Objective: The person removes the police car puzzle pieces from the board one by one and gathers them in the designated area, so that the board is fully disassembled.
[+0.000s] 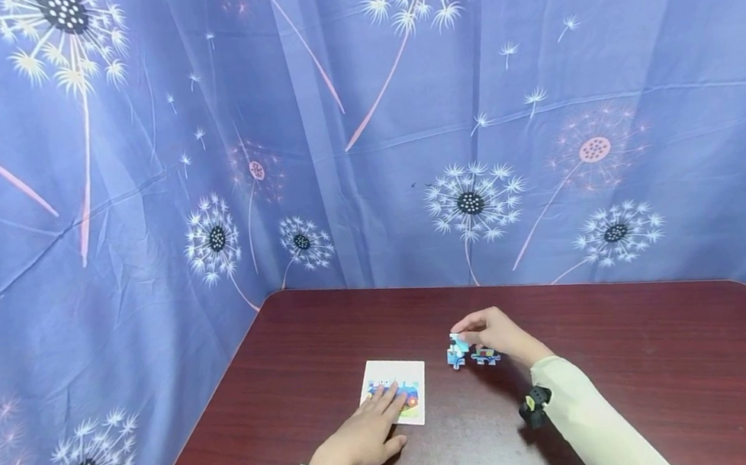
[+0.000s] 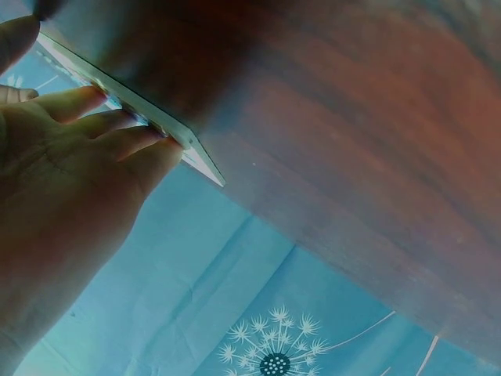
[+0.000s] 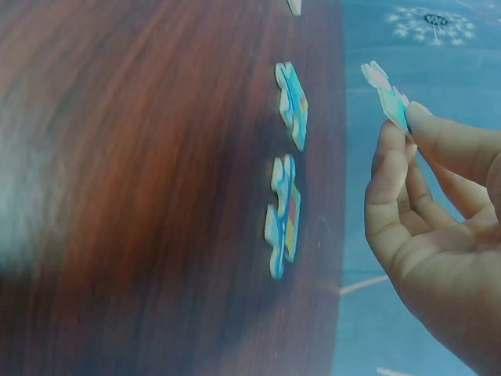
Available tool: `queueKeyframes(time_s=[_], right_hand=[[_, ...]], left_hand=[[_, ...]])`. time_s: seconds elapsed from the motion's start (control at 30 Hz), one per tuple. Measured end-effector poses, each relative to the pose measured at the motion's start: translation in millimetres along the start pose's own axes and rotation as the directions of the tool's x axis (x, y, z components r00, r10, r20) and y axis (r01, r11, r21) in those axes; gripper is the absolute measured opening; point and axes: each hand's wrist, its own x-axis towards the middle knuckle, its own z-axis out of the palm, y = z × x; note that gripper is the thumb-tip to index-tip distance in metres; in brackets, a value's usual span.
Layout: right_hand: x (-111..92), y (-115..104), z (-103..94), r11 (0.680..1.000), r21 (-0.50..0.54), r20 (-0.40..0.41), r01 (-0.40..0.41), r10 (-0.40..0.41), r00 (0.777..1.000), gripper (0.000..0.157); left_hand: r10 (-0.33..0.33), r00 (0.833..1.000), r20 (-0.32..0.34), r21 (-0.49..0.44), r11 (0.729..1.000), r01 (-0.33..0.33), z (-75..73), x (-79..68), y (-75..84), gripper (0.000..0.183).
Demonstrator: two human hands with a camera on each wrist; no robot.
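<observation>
My left hand (image 1: 364, 431) lies with fingers spread on a white square card (image 1: 395, 368) printed with a blue vehicle. In the left wrist view, its fingertips touch the card's printed face (image 2: 205, 166). Between thumb and fingertips, my right hand (image 1: 504, 336) pinches a light-blue jigsaw piece (image 3: 391, 100), lifted off the table. Below it on the table are two more jigsaw pieces: a blue one (image 3: 293, 108) and a blue, red and yellow one (image 3: 285, 223). In the head view the held piece partly overlaps the blue one.
The dark red-brown wooden table (image 1: 467, 452) has rounded far corners. Blue curtains (image 1: 370, 210) with dandelion prints hang along its left and far sides. A black device (image 1: 535, 407) is worn at the right wrist, over the pale sleeve.
</observation>
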Motion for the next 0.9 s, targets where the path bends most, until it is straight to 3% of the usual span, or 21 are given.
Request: queueKeyframes(time_s=[0.33, 0.9], right_hand=[[-13, 15, -20.0, 0.999, 0.037, -0.012, -0.037, 0.037, 0.999, 0.017], [-39, 30, -53.1, 0.996, -0.015, 0.005, -0.085, 0.085, 0.996, 0.021]], left_hand=[[0.005, 1.0, 0.004, -0.006, 1.0, -0.005, 1.0, 0.3, -1.4, 0.063], [0.007, 1.0, 0.005, -0.019, 1.0, -0.007, 1.8, 0.3, -3.2, 0.063]])
